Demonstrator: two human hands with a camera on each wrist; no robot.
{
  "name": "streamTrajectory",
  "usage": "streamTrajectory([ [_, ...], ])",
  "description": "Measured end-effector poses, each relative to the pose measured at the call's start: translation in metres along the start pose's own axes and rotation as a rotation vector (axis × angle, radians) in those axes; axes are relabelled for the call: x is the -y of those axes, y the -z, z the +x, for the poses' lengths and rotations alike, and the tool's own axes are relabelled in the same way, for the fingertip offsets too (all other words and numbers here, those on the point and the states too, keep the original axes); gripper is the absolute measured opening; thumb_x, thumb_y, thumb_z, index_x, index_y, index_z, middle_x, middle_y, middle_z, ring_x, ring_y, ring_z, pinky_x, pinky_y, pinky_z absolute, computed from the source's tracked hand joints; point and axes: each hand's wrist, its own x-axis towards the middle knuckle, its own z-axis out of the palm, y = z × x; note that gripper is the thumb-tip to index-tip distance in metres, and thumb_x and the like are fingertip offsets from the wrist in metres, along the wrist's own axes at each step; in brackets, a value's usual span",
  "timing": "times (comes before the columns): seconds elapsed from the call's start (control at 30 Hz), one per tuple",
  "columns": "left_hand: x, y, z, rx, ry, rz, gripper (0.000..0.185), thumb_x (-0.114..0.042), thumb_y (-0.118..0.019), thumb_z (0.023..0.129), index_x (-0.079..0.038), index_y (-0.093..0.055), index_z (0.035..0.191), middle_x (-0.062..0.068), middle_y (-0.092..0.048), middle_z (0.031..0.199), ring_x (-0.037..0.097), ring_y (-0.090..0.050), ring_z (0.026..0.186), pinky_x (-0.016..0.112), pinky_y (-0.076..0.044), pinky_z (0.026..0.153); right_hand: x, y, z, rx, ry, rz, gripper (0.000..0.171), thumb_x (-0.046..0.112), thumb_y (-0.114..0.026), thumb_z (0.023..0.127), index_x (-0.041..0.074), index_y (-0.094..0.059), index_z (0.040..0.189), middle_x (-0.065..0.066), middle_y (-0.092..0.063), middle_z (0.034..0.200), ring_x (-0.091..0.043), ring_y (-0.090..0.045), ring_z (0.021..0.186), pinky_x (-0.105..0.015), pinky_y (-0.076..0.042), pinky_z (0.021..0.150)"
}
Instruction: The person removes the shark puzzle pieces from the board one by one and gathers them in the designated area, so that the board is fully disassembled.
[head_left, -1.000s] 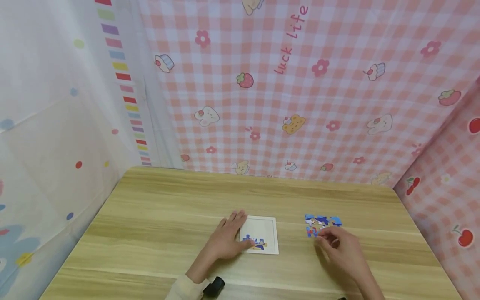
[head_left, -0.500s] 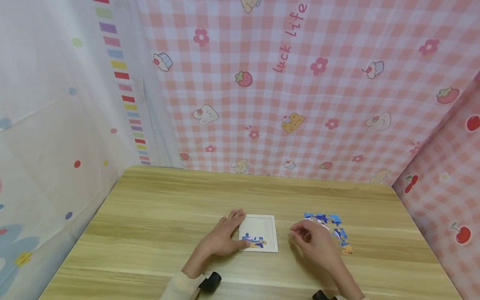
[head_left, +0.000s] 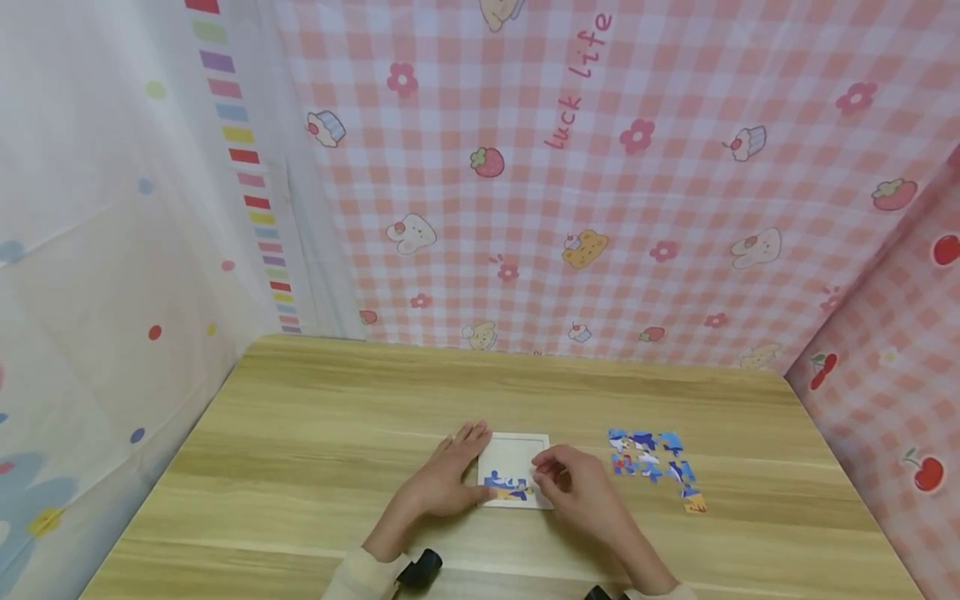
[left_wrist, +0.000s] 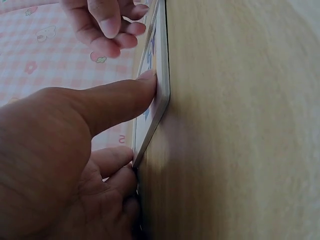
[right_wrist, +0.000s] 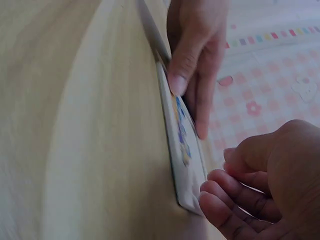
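A white puzzle board [head_left: 517,454] with a raised rim lies on the table. Joined blue and yellow jigsaw pieces [head_left: 506,483] cover its near part. My left hand [head_left: 444,482] lies along its left side with fingers extended, the thumb pressing the near left corner. From the left wrist view, that thumb [left_wrist: 125,97] rests on the board's rim. My right hand [head_left: 579,490] hovers over the right edge, thumb and fingertips drawn close together. In the right wrist view, its curled fingers [right_wrist: 235,200] are beside the board; I cannot tell whether they hold a piece.
Several loose jigsaw pieces [head_left: 648,460], blue with some red and yellow, lie on the wooden table [head_left: 360,400] right of the board. A pink checked cloth [head_left: 555,192] hangs along the table's back edge, with more cloth at both sides.
My right hand has moved left from the loose pieces to the board's right edge, uncovering those pieces. The left hand has stayed by the board, its thumb drawn slightly back toward the corner.
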Motion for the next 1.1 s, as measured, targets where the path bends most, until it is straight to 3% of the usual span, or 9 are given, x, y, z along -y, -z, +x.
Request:
streamTrajectory([
  [0.27,-0.001,-0.001,-0.001,-0.002,-0.009,-0.016,0.084,-0.028,-0.073,0.093,0.002,-0.030,0.159,0.017,-0.021,0.171,0.037,-0.012,0.160,0.058,-0.010,0.131,0.002,-0.015,0.001,0.032,0.018,-0.013,0.016,0.011,-0.079,0.088,0.009,-0.072,0.102,0.005,-0.067,0.089,-0.002,-0.058,0.076,-0.017,-0.053,0.066],
  [0.5,-0.001,-0.002,-0.001,-0.006,-0.012,-0.029,0.085,-0.028,-0.074,0.092,0.003,-0.031,0.159,0.019,-0.021,0.170,0.037,-0.012,0.160,0.058,-0.009,0.131,0.002,-0.023,-0.002,0.028,0.017,-0.133,0.022,0.027,-0.086,0.082,0.019,-0.074,0.099,0.011,-0.059,0.091,-0.004,-0.051,0.080,-0.018,-0.047,0.071],
  [0.73,0.000,-0.003,-0.001,-0.016,-0.002,-0.034,0.083,-0.025,-0.074,0.092,0.002,-0.032,0.158,0.018,-0.022,0.170,0.036,-0.013,0.161,0.057,-0.009,0.131,0.004,-0.025,-0.004,-0.003,0.010,-0.148,0.020,0.026,-0.087,0.081,0.021,-0.075,0.096,0.012,-0.058,0.091,-0.003,-0.051,0.078,-0.018,-0.045,0.070],
  [1.1,0.000,-0.001,0.000,-0.015,0.001,-0.033,0.083,-0.026,-0.074,0.092,0.001,-0.033,0.159,0.017,-0.022,0.170,0.036,-0.013,0.160,0.058,-0.009,0.131,0.006,-0.027,-0.003,-0.021,-0.012,-0.110,0.021,0.025,-0.088,0.081,0.016,-0.073,0.094,0.008,-0.055,0.090,-0.003,-0.049,0.078,-0.018,-0.044,0.068],
])
